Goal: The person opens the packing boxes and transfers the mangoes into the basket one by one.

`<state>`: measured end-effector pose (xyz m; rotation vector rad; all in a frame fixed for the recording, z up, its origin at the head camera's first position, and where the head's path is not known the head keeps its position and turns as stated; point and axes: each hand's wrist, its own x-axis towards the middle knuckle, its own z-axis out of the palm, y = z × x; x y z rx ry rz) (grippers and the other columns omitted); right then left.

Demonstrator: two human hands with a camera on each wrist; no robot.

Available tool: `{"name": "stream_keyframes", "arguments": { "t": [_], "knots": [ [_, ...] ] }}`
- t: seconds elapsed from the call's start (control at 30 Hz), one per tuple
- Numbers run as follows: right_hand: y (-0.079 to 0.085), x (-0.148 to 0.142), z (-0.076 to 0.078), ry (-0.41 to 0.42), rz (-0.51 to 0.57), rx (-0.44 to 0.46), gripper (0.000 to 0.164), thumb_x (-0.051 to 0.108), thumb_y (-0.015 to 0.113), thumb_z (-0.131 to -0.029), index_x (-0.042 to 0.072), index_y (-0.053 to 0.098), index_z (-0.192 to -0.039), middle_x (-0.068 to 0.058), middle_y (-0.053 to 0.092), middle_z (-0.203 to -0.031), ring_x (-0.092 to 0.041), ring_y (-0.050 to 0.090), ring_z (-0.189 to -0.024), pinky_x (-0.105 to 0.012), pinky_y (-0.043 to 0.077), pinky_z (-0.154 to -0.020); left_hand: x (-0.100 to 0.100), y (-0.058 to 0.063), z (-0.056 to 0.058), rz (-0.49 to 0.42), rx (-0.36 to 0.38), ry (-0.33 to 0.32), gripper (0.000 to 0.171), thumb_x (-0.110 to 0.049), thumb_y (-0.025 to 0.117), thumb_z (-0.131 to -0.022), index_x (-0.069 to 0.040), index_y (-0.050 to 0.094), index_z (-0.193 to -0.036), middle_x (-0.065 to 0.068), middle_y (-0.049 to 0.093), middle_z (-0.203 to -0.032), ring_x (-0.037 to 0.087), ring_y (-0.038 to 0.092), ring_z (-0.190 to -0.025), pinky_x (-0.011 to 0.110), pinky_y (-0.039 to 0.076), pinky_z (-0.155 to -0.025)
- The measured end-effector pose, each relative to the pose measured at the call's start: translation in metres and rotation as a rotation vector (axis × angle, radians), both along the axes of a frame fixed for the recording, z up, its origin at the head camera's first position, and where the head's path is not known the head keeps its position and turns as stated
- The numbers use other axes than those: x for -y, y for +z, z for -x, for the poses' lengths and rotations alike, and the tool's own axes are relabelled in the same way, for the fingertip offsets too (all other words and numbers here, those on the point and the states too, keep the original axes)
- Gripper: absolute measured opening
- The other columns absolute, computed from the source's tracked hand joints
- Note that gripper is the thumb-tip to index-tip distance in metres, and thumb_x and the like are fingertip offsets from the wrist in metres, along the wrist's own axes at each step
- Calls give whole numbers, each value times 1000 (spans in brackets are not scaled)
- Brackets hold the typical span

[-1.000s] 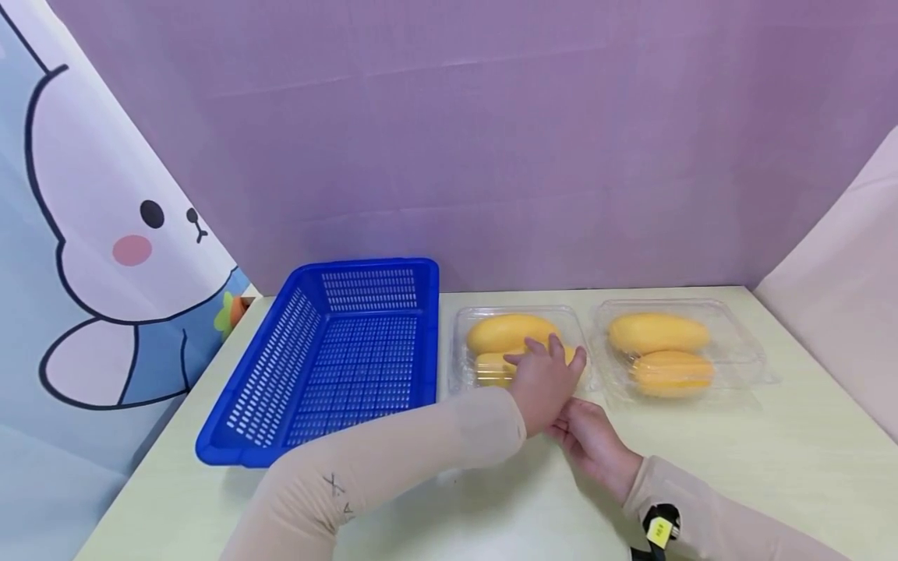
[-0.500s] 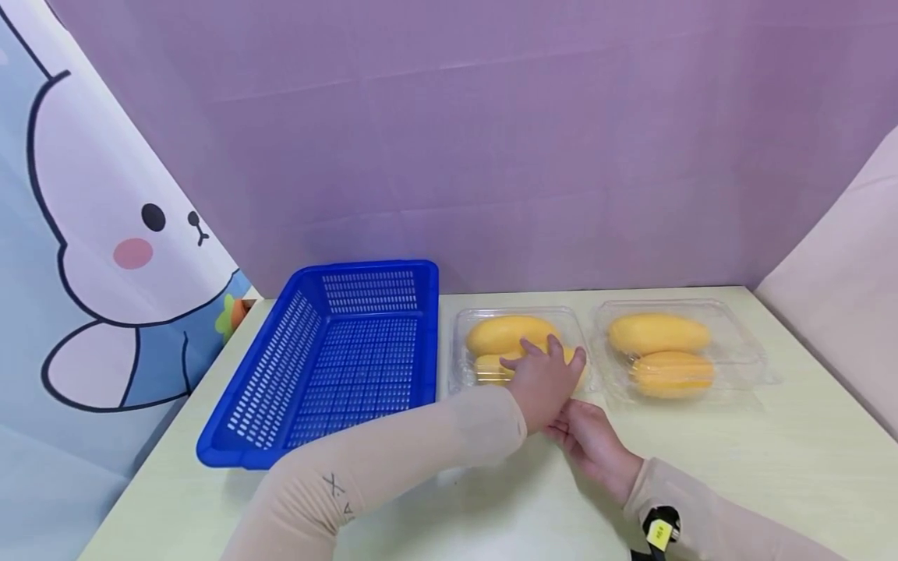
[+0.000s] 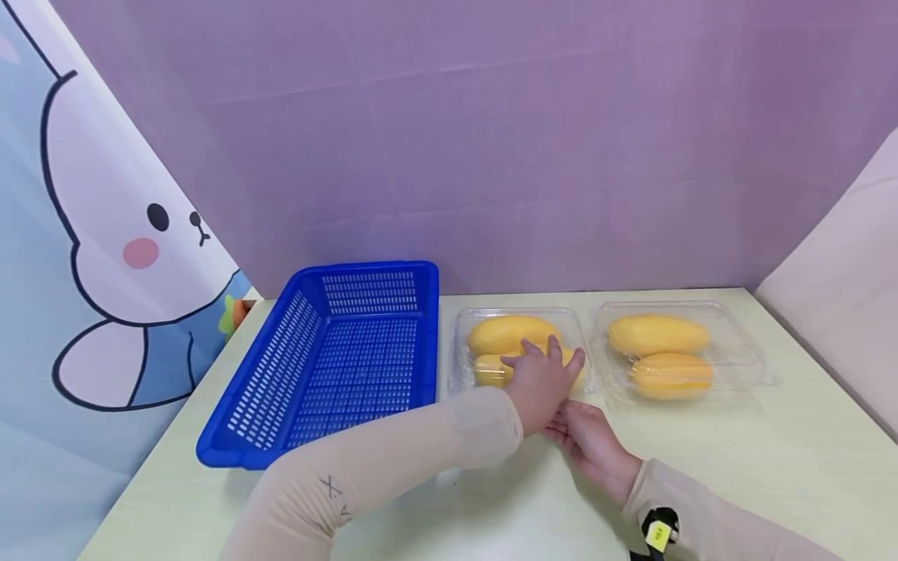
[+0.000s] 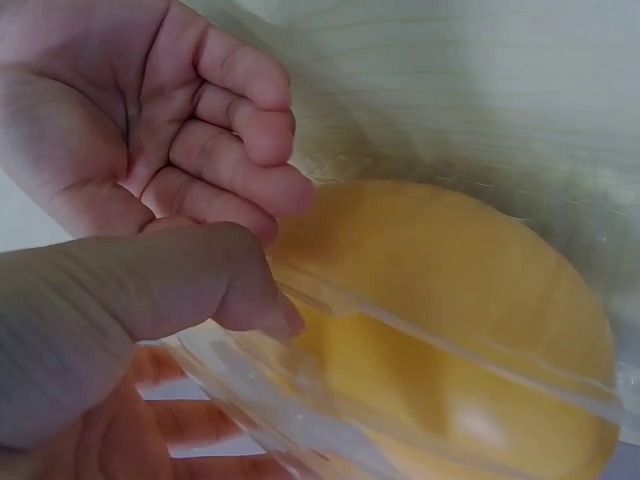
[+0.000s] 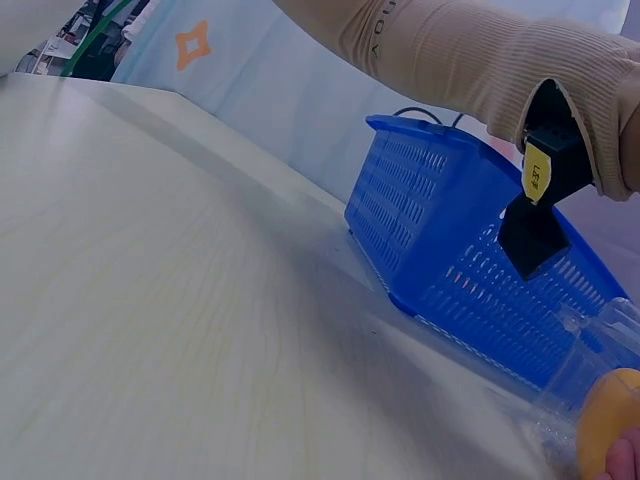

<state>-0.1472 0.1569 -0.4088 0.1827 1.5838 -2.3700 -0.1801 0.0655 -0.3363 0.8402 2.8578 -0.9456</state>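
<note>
A clear plastic clamshell box (image 3: 459, 331) lies on the table, with two yellow mangoes (image 3: 508, 333) inside. My left hand (image 3: 543, 386) spreads its fingers over the lid. In the left wrist view its thumb (image 4: 180, 280) bends over the box's edge, with the plastic between thumb and fingers. My right hand (image 3: 592, 444) is palm-up at the front right corner of that box, fingers (image 4: 235, 170) curled and fingertips at its rim. Its thumb tip is hidden behind my left thumb. The right wrist view shows only a bit of the right fingers (image 5: 624, 458) beside a mango.
Left of the box stands a blue perforated plastic basket (image 3: 365, 366); nothing shows in it. Farther right sits a second clear clamshell box (image 3: 737, 343), also with two mangoes (image 3: 659, 335). A purple cloth backdrop (image 3: 491, 156) rises behind the table (image 3: 772, 467).
Both hands keep practically the same place at the box's front edge. The head view has shifted slightly; the boxes and basket stay where they were.
</note>
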Motion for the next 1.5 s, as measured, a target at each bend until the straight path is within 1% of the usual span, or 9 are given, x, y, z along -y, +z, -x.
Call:
{"name": "stream_keyframes", "arguments": {
  "t": [0.17, 0.3, 0.43, 0.6, 0.7, 0.87, 0.97, 1.2, 1.5],
  "knots": [
    [0, 0, 0, 11, 17, -8, 42, 10, 35, -102, 18, 68, -78, 4, 70, -76, -6, 66, -75, -23, 53, -77, 5, 0, 3, -39, 10, 6, 59, -28, 44, -100, -30, 15, -151, -2, 26, -154, 31, 43, -130, 46, 54, -79],
    [0, 0, 0, 24, 20, -7, 42, 11, 34, -102, 17, 68, -78, 4, 69, -77, -7, 66, -77, -23, 53, -78, 9, 1, 6, -87, 49, 15, 59, -19, 43, -101, -31, 16, -151, 5, 28, -153, 35, 42, -130, 46, 55, -78],
    [0, 1, 1, 26, 11, -5, 40, 10, 35, -101, 15, 68, -79, 3, 69, -78, -8, 66, -78, -23, 53, -79, 11, 1, 9, -122, 77, 3, 57, -15, 40, -102, -31, 16, -151, 13, 34, -149, 37, 46, -126, 47, 55, -76],
    [-1, 2, 4, 17, 1, 2, 36, 9, 37, -100, 13, 67, -80, 1, 69, -78, -9, 67, -77, -24, 54, -78, 11, 2, 10, -137, 80, -8, 55, -13, 37, -102, -29, 18, -151, 15, 37, -147, 38, 48, -123, 47, 55, -73],
    [-2, 2, 5, 38, -4, 0, 35, 6, 38, -99, 12, 67, -81, 0, 69, -78, -10, 67, -76, -25, 54, -77, 10, 2, 9, -130, 74, -14, 56, -13, 39, -101, -29, 19, -151, 14, 38, -147, 38, 49, -123, 46, 56, -73],
    [-3, 2, 8, 67, -21, 0, 30, 3, 39, -97, 9, 66, -85, -1, 70, -78, -12, 67, -76, -26, 54, -77, 9, 2, 9, -144, 102, -3, 59, -12, 42, -100, -29, 19, -151, 14, 36, -148, 38, 48, -124, 47, 55, -74],
    [-1, 3, 9, 61, -38, 7, 29, 2, 40, -96, 7, 67, -86, -1, 70, -79, -13, 67, -76, -26, 55, -76, 8, 2, 10, -153, 113, 3, 58, -11, 41, -101, -29, 19, -151, 14, 36, -148, 38, 48, -124, 47, 55, -73],
    [1, 2, 11, 51, -75, 25, 28, 0, 39, -94, 2, 67, -90, -4, 70, -81, -14, 67, -77, -27, 55, -78, 8, 2, 12, -143, 86, -22, 50, -12, 33, -103, -27, 23, -150, 15, 41, -145, 38, 53, -118, 45, 56, -67],
    [0, 0, 12, 43, -99, 12, 27, -2, 39, -93, -8, 63, -103, -6, 70, -84, -16, 68, -80, -28, 55, -78, 5, 8, 16, -242, 178, 16, 48, -13, 27, -104, -26, 25, -150, 18, 40, -144, 41, 51, -118, 49, 55, -70]
  ]
}}
